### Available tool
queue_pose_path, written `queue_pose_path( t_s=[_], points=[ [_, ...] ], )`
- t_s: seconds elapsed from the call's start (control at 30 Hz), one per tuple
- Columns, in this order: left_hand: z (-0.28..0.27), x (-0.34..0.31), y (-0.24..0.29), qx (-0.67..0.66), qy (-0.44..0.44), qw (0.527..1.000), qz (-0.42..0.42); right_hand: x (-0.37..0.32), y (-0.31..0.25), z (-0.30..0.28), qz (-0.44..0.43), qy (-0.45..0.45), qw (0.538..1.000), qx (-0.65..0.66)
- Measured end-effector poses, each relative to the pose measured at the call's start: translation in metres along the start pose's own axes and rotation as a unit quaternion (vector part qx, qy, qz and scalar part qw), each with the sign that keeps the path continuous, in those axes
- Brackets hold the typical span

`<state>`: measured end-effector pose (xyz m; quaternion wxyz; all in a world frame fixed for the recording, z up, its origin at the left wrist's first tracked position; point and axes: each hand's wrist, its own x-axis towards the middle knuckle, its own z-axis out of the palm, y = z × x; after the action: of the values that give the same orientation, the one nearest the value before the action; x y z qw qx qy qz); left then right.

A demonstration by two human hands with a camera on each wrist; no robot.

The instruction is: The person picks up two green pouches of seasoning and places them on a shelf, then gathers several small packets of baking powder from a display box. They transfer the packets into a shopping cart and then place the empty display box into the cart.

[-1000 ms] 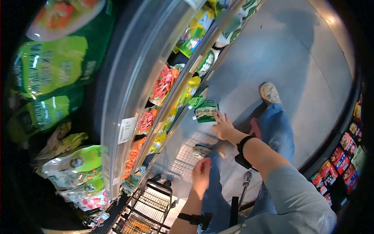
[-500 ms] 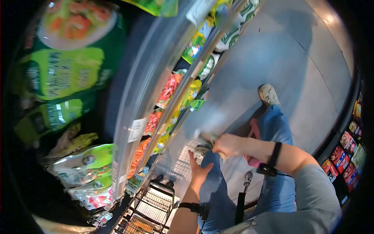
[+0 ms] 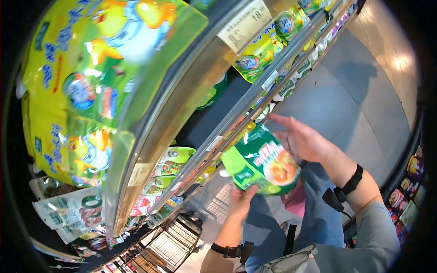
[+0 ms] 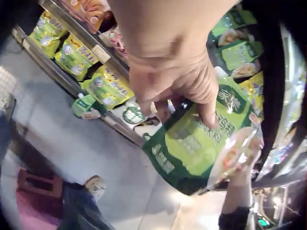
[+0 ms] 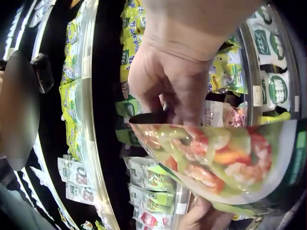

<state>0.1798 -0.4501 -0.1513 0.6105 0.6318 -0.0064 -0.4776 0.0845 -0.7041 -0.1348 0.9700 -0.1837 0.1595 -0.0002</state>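
Observation:
A green pouch (image 3: 261,161) with a pale green panel, a white spout and a shrimp-dish picture is held in front of the lower shelves. My left hand (image 3: 240,202) grips its lower edge, thumb on the face. The left wrist view shows that hand (image 4: 175,79) around the pouch (image 4: 192,143) beside the spout. At the picture end, my right hand (image 3: 306,139) touches the edge, its index finger straight and off the pouch. In the right wrist view, the right hand (image 5: 175,72) is at the folded base of the pouch (image 5: 225,158), which hides its fingertips.
Shelves of bagged goods line the left side, with a large yellow-green bag (image 3: 91,91) close by and a price rail (image 3: 182,91). A black-framed cart (image 3: 173,241) stands at the lower left. A pink stool (image 4: 36,199) is near the legs.
The right hand has lifted the pouch from low by the shelf, and the left hand has taken hold of it. The head view has shifted along the shelves.

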Motion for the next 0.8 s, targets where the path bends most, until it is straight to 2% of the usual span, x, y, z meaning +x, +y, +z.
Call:
queue_pose_path(
  t_s=[0.07,0.1,0.17,0.2,0.27,0.3,0.4,0.47,0.5,0.53,0.6,0.63,0.73,0.8],
  points=[
    [0.004,-0.002,0.02,-0.003,0.005,0.999,0.039,0.0,0.0,-0.007,-0.031,-0.005,0.99,-0.14],
    [0.002,-0.001,0.026,0.025,0.026,0.998,0.047,0.001,0.004,-0.005,-0.03,-0.009,0.989,-0.145],
    [0.004,-0.001,0.044,0.045,0.05,0.996,0.05,-0.001,0.015,0.004,-0.033,-0.053,0.955,-0.291],
    [0.003,0.0,0.05,0.041,0.05,0.996,0.054,0.001,0.017,0.009,-0.033,-0.055,0.953,-0.295],
    [-0.001,-0.001,0.059,0.086,0.017,0.991,0.098,0.007,0.02,0.016,0.0,0.002,0.92,-0.392],
    [-0.002,-0.003,0.064,0.082,0.019,0.991,0.1,0.011,0.023,0.017,-0.015,0.016,0.903,-0.429],
    [-0.011,-0.009,0.074,0.115,0.008,0.984,0.135,0.015,0.015,0.038,0.015,0.007,0.887,-0.461],
    [-0.021,-0.013,0.075,-0.042,-0.018,0.989,0.14,0.02,0.018,0.042,-0.005,-0.011,0.882,-0.471],
    [-0.022,-0.016,0.082,-0.144,-0.021,0.984,0.103,0.021,0.02,0.043,-0.025,-0.027,0.879,-0.475],
    [-0.027,-0.015,0.083,-0.148,-0.02,0.983,0.104,0.024,0.02,0.046,-0.022,-0.028,0.878,-0.477],
    [-0.034,-0.014,0.086,-0.102,-0.001,0.984,0.146,0.03,0.015,0.053,0.044,0.005,0.771,-0.635],
    [-0.035,-0.011,0.089,-0.083,0.019,0.982,0.17,0.034,0.012,0.06,0.047,0.003,0.769,-0.638],
    [-0.049,0.002,0.109,-0.072,0.075,0.98,0.169,0.058,0.004,0.086,0.006,0.047,0.756,-0.653],
    [-0.042,0.009,0.135,-0.088,0.098,0.972,0.196,0.078,-0.003,0.098,-0.126,0.06,0.766,-0.628]
  ],
)
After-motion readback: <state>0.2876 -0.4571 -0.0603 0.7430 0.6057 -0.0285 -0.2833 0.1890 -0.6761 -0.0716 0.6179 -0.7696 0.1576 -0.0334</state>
